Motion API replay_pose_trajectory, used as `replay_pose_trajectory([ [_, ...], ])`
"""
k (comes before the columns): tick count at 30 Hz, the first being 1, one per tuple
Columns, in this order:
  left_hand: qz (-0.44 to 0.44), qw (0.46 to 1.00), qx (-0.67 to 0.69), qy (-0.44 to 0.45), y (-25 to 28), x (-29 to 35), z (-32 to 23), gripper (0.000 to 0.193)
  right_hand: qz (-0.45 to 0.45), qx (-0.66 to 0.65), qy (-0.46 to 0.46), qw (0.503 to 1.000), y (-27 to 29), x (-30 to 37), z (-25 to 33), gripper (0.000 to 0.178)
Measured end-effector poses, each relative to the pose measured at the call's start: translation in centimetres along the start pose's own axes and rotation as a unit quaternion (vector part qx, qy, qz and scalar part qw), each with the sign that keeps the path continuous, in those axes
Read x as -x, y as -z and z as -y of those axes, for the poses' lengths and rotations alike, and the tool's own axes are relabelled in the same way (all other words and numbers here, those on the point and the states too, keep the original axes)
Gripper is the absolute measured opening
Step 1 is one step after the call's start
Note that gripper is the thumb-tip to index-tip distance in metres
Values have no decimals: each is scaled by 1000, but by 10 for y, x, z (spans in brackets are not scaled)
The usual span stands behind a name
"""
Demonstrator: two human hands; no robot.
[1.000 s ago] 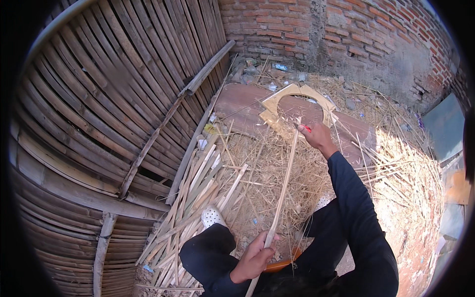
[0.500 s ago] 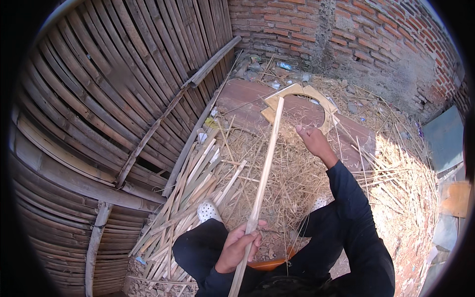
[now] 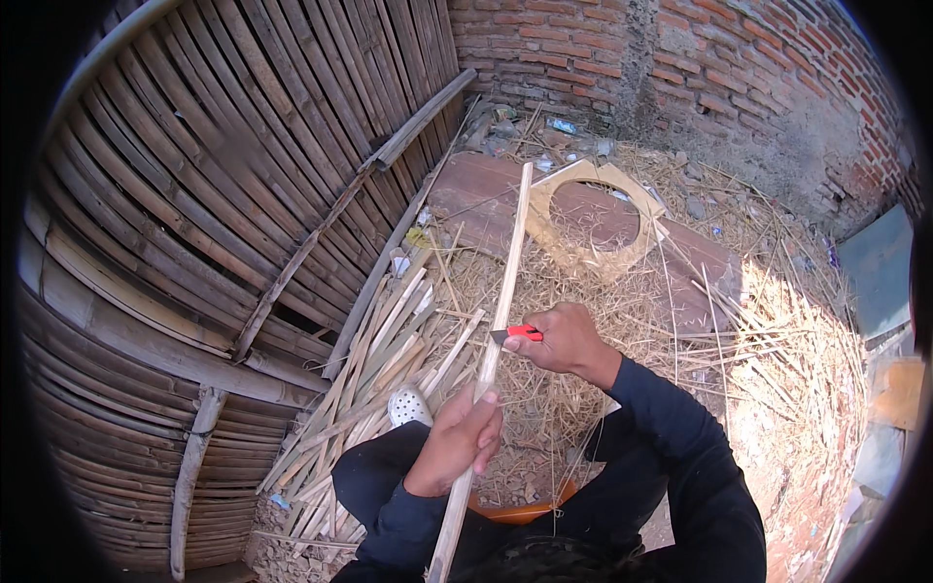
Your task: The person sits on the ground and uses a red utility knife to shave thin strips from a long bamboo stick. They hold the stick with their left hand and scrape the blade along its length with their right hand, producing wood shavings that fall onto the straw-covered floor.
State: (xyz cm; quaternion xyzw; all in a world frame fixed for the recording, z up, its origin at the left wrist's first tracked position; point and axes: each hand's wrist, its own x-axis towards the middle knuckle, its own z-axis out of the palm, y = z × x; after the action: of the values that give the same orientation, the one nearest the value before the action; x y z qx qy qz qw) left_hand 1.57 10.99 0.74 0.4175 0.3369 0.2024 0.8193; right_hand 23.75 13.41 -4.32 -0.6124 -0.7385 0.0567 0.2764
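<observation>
My left hand (image 3: 462,442) grips a long pale bamboo strip (image 3: 503,282) near its lower end. The strip runs up and away from me toward a cardboard ring. My right hand (image 3: 564,340) holds a small red-handled knife (image 3: 517,334), its blade against the strip's right side just above my left hand. Both arms are in dark sleeves. My dark-trousered knees show below, with a white perforated shoe (image 3: 408,406) by the left one.
A woven bamboo fence (image 3: 194,214) fills the left. A pile of split bamboo strips (image 3: 384,360) lies at its foot. Straw and shavings (image 3: 777,350) cover the ground. A cardboard ring (image 3: 593,216) lies on a brown board (image 3: 486,199) before a brick wall (image 3: 661,58).
My right hand came back from the strip's far end toward me, bringing the knife down to just above my left hand. The strip swung slightly more upright.
</observation>
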Motion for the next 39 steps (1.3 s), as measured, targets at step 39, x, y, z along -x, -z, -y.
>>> replay_pose_trajectory([
  [39, 127, 989, 51, 62, -5, 30, 38, 18, -182, 95, -130, 970, 21, -43, -144, 69],
])
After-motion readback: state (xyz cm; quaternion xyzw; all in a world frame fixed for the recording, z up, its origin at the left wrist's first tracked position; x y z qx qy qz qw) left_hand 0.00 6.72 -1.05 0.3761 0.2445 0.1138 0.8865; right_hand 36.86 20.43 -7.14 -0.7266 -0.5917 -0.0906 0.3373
